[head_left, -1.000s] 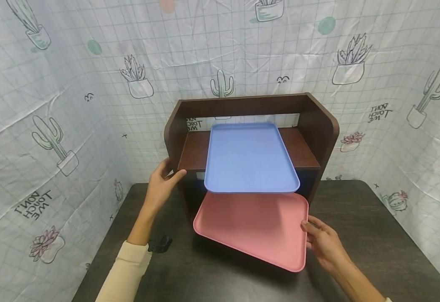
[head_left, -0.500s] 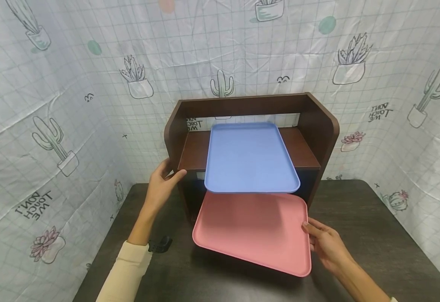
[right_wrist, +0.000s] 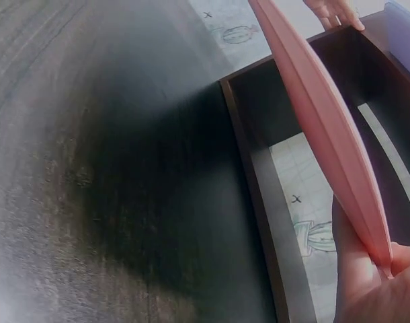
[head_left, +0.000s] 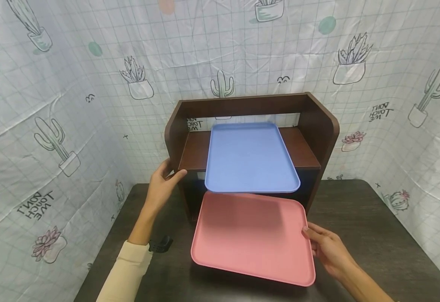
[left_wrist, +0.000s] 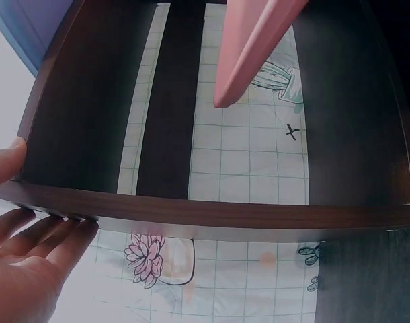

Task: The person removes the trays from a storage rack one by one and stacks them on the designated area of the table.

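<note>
A dark brown two-level shelf unit (head_left: 327,130) stands at the back of the table. My left hand (head_left: 162,182) grips its left side panel, thumb on the inner side and fingers along the outer face, as the left wrist view shows. My right hand (head_left: 329,249) pinches the right rim of a pink tray (head_left: 253,239), thumb on top and fingers beneath. The tray is held above the table in front of the lower compartment, slightly skewed, its right front corner nearest me. In the right wrist view the pink tray (right_wrist: 326,128) appears edge-on.
A blue tray (head_left: 251,157) lies on the upper shelf board and juts out past its front edge, over the pink tray's far rim. The dark table (head_left: 359,222) extends on both sides. A cactus-print cloth (head_left: 159,54) hangs behind and at the sides.
The pink tray has come toward me, away from the lower compartment, with the right hand moving slightly down alongside it. The left hand, shelf unit and blue tray have stayed put.
</note>
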A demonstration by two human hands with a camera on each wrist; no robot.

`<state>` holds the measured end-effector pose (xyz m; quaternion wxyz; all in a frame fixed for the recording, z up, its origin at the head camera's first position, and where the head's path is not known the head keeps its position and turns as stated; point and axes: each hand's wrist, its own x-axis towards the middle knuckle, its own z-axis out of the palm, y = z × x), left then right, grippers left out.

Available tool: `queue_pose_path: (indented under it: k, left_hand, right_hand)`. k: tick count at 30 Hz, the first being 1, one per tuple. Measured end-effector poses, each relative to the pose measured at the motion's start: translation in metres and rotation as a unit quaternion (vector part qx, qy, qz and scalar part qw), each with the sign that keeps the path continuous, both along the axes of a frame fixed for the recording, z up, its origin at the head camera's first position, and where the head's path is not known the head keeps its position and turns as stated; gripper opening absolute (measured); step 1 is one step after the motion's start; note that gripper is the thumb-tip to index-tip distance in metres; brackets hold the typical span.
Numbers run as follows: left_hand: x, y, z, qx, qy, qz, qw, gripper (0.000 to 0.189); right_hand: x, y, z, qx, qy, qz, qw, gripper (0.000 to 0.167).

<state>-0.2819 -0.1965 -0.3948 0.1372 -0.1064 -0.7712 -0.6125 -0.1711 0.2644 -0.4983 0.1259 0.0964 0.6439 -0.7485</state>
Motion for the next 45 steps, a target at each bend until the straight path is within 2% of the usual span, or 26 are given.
queue_pose_path:
  k: [15,29,39,45]
  left_hand:
    - [0.003,-0.001,0.001,-0.008,-0.001,0.001,1.0000,0.068]
    - [0.001,0.001,0.001,-0.003,0.000,0.000,1.0000,0.067]
    - [0.000,0.000,-0.002,-0.001,0.003,-0.006,1.0000,0.068]
    - [0.000,0.000,-0.001,-0.001,-0.001,-0.003,1.0000,0.069]
  right_hand:
    - [0.013,-0.002,-0.013,0.019,-0.008,0.048,0.9986,0.075]
    - [0.023,0.000,-0.025,0.050,-0.030,0.073,0.9956,0.079]
    - [0.028,0.005,-0.038,0.017,-0.044,0.084,0.9954,0.077]
    - [0.028,0.007,-0.043,0.015,-0.048,0.082,0.9954,0.076]
